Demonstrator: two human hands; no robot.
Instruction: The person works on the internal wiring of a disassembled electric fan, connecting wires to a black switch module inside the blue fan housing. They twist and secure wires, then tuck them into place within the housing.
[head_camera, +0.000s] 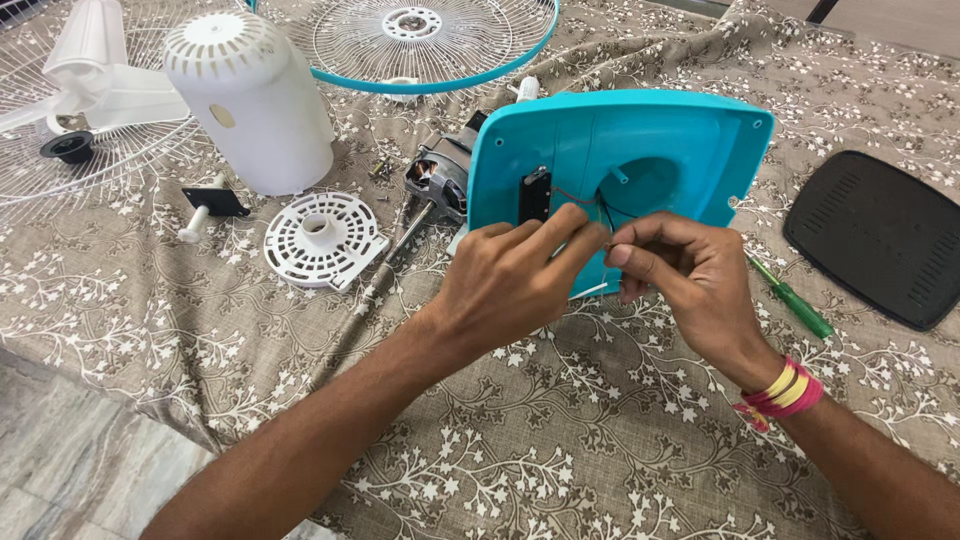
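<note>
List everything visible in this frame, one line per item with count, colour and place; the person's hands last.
Fan base shell: 1, turquoise, centre, open side facing the camera.
Thin wires: a few, dark and reddish, inside the shell at the fingertips.
Motor: 1, metal, left of the shell.
Motor cover: 1, white, upper left.
Round vented plate: 1, white, below the cover.
Fan guard: 1, white wire with turquoise rim, top centre.
Screwdriver: 1, green, right of the hands.
Vented panel: 1, black, far right.
Cloth: 1, beige floral, under everything.
Left hand: pinching the wires.
Right hand: pinching the wires; bright bands on the wrist.
</note>
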